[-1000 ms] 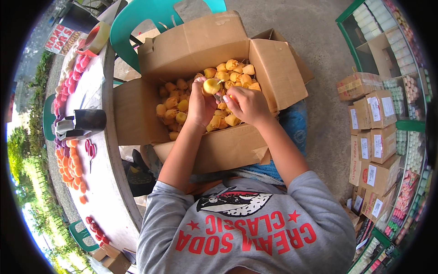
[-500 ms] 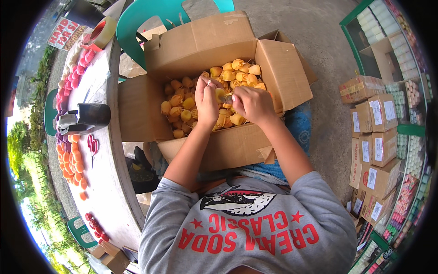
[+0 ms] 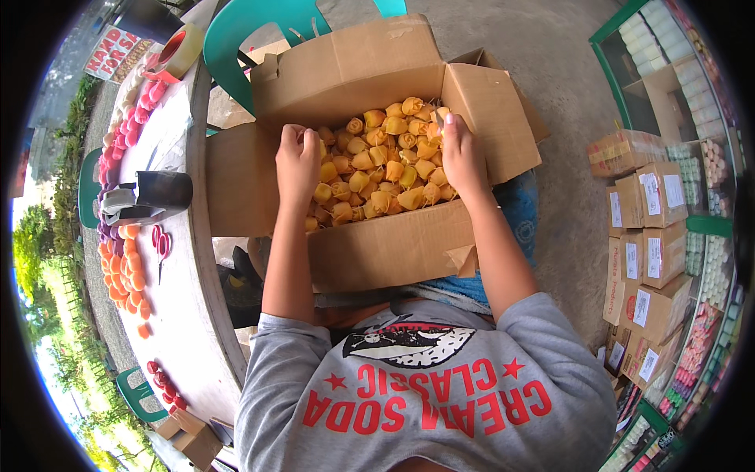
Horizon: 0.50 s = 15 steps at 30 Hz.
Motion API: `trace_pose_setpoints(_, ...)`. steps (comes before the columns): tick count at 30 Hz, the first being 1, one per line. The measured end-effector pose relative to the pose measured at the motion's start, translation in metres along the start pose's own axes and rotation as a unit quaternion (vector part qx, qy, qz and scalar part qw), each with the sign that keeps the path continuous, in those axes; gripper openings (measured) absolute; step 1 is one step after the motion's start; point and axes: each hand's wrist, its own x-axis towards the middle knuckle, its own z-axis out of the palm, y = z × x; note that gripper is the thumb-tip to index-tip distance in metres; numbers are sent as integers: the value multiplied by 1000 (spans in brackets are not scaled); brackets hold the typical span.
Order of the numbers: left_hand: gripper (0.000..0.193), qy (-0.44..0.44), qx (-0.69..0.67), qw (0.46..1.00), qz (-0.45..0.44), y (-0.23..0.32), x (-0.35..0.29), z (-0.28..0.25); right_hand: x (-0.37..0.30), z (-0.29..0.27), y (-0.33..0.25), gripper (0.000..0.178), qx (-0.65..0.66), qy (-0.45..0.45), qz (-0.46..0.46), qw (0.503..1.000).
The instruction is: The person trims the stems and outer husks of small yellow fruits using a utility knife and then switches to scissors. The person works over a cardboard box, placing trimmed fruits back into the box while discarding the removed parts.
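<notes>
Broadly, the left side of the frame is taken up by a white tabletop, well apart from both hands. The upper middle is filled by an open box, its long axis laid across the frame and tilted a little up toward the right. Over its opposite ends the two hands are held, well apart: the left hand near the left end, the right hand near the right end. Between them, inside the box, yellow-orange buds are heaped, so that they are found rightward of the left hand and leftward of the right hand. Neither hand can be called clearly nearer, since each is set just beside the heap's edge. No shared long axis is shown by the buds; they are turned every way. The fingers of the left hand are bent inward, but their tips are hidden, and how far they are parted, or whether anything is held, cannot be told. The right hand is closed, its thumb pointed toward the top of the frame, and what seems a grey sliver is pinched beside the thumb's tip.
</notes>
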Motion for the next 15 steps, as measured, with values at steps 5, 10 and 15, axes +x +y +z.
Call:
trace_pose_setpoints(5,21,4,440,895,71,-40,19,-33,14,10,29,55,110,-49,110,987)
trace_pose_setpoints(10,27,-83,414,883,206,-1,-2,25,10,10,26,53,54,-45,90,993)
trace_pose_setpoints(15,45,-473,392,786,68,25,-23,83,3,8,26,52,51,-47,92,993)
